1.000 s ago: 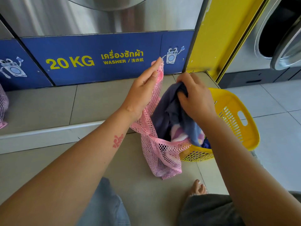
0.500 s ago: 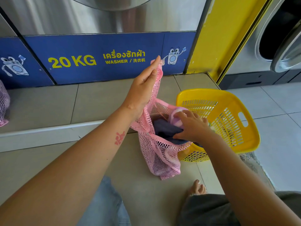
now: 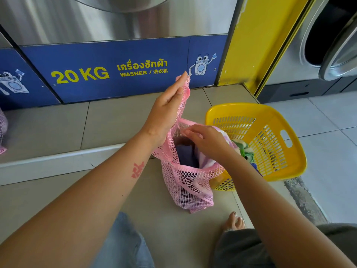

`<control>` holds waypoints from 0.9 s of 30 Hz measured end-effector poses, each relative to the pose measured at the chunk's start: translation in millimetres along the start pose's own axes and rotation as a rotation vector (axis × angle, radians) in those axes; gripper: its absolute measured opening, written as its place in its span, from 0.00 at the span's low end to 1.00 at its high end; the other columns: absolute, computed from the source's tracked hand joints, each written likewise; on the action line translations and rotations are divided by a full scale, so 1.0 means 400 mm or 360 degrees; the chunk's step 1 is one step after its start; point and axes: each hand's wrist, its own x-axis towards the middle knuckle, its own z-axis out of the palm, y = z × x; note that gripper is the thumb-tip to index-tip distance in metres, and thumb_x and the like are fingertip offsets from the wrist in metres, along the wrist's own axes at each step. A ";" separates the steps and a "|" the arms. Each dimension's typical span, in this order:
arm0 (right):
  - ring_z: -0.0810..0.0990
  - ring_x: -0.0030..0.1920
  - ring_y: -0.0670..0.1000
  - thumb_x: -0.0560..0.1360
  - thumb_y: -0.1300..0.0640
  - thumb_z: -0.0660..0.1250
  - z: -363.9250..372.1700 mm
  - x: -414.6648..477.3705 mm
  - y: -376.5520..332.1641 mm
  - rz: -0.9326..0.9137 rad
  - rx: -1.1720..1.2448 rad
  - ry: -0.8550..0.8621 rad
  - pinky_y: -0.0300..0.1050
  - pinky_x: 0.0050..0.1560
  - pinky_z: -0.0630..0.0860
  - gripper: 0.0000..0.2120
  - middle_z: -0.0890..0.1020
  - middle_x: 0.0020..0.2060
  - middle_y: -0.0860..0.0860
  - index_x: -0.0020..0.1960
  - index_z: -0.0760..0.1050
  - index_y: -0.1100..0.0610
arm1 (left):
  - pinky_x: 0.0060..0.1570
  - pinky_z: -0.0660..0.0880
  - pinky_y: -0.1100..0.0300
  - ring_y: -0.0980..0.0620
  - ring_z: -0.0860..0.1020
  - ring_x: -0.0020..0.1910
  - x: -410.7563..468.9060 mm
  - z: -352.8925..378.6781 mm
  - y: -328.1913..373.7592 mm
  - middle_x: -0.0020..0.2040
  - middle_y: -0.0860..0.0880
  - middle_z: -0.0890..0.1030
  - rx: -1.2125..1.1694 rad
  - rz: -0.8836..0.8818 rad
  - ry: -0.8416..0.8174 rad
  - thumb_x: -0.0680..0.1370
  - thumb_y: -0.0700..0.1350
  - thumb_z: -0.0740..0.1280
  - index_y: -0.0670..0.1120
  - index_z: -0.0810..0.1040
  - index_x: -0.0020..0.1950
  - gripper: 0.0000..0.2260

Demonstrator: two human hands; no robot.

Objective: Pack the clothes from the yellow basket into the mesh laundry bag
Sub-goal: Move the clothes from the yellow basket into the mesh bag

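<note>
The pink mesh laundry bag (image 3: 189,182) stands on the tiled floor against the yellow basket (image 3: 289,136). My left hand (image 3: 164,115) pinches the bag's top edge and holds it up, keeping the mouth wide. A dark blue garment (image 3: 186,155) lies inside the bag. My right hand (image 3: 206,141) is at the bag's mouth, curled over a pink-and-white striped garment (image 3: 205,161) that reaches from the basket into the bag. Green and blue clothes (image 3: 243,149) remain in the basket, partly hidden by my right forearm.
A blue "20 KG" washer panel (image 3: 116,70) rises behind a raised tiled step (image 3: 58,128). Another pink mesh bag (image 3: 2,132) shows at the left edge. A washer with an open door (image 3: 338,55) stands at the right. My bare foot (image 3: 233,221) is below the bag.
My right hand lowered the dark blue garment from above the basket into the bag, then shifted onto the striped garment at the bag's mouth. My left hand kept the bag's edge raised.
</note>
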 end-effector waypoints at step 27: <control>0.68 0.68 0.63 0.77 0.49 0.63 -0.036 0.135 0.550 0.0995 -0.0825 -0.0365 0.59 0.64 0.66 0.26 0.69 0.68 0.58 0.72 0.61 0.54 | 0.75 0.57 0.60 0.66 0.63 0.72 0.093 0.089 -0.092 0.73 0.58 0.70 -0.0054 -0.0101 0.0092 0.84 0.43 0.58 0.50 0.69 0.73 0.18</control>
